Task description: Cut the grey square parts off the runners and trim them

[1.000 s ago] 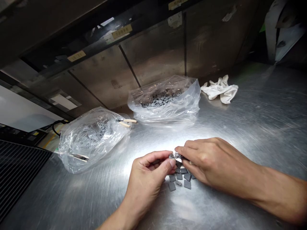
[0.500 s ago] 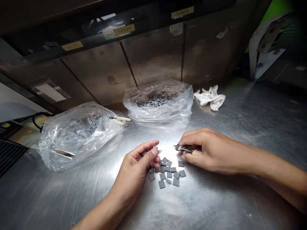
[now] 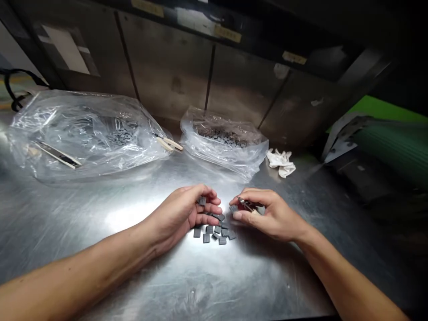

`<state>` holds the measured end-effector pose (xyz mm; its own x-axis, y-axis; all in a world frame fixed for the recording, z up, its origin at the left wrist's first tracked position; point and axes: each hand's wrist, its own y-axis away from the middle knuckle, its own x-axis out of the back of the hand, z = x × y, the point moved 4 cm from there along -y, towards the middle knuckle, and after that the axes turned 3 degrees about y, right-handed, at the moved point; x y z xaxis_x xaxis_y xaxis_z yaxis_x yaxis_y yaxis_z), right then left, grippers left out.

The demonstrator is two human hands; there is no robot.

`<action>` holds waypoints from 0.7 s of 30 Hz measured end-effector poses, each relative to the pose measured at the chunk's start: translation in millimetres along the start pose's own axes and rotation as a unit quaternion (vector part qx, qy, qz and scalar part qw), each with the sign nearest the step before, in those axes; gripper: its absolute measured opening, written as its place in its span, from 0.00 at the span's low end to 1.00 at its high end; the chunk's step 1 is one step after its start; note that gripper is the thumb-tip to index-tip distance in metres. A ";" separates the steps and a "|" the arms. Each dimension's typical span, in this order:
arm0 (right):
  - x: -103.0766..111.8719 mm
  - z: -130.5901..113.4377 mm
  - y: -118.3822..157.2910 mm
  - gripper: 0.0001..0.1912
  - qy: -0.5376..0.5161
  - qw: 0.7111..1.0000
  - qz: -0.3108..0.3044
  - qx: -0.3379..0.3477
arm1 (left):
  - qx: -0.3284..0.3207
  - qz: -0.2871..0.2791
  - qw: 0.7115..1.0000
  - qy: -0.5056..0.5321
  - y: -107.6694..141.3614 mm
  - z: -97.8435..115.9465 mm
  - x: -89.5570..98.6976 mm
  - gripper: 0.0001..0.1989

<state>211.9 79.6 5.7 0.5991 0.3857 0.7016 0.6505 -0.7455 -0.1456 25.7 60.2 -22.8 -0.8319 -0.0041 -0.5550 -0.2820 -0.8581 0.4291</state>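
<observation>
My left hand (image 3: 197, 207) is curled, palm turned to the right, with a small grey ridged square piece (image 3: 202, 201) held near the thumb. Whether more pieces sit inside the palm is hidden. In my right hand (image 3: 267, 211) is a pair of small metal nippers (image 3: 245, 204), their jaws pointing left and the handles mostly covered by the fingers. Another grey square (image 3: 233, 208) shows between the fingertips of this same hand. Several loose grey squares (image 3: 209, 229) lie on the metal table (image 3: 187, 281) under and between both hands.
Behind the hands stands a clear plastic bag (image 3: 224, 156) of grey pieces. A larger bag (image 3: 100, 154) spreads at the left, with a cutter knife (image 3: 58, 154) on it and pale-handled pliers (image 3: 169, 143) at its right edge. A crumpled white glove (image 3: 281, 162) lies right of the bags.
The view has tilted and shifted. My left hand has turned from a pinch over the pile to a curl beside it. My right hand is nearer the left one, with a square now at its fingertips.
</observation>
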 end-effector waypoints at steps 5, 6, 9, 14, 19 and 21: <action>-6.5 -11.8 -4.6 0.09 -0.036 0.992 0.117 0.032 | 0.021 -0.089 0.996 -0.010 10.7 -3.9 -13.2 0.10; -9.5 -13.6 -4.9 0.08 -0.043 0.990 0.131 0.037 | 0.020 -0.104 0.994 -0.003 12.0 -5.3 -14.5 0.10; -17.1 -16.0 -5.0 0.06 -0.057 0.985 0.157 0.044 | 0.010 -0.116 0.993 0.022 13.3 -9.7 -13.1 0.09; -23.3 -15.9 -3.9 0.08 -0.073 0.979 0.187 0.040 | -0.002 -0.096 0.994 0.051 12.2 -15.7 -8.2 0.09; -24.7 -11.1 -2.9 0.11 -0.115 0.973 0.199 0.010 | 0.001 -0.064 0.996 0.056 10.3 -16.6 -8.6 0.09; -19.9 -4.1 -0.9 0.12 -0.143 0.966 0.216 -0.022 | 0.007 -0.050 0.998 0.048 10.7 -14.4 -9.7 0.09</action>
<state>197.6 70.4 -5.3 0.9189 0.1631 0.3591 0.2940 -0.8903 -0.3478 37.6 43.7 -23.1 -0.7492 0.0312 -0.6617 -0.3692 -0.8491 0.3779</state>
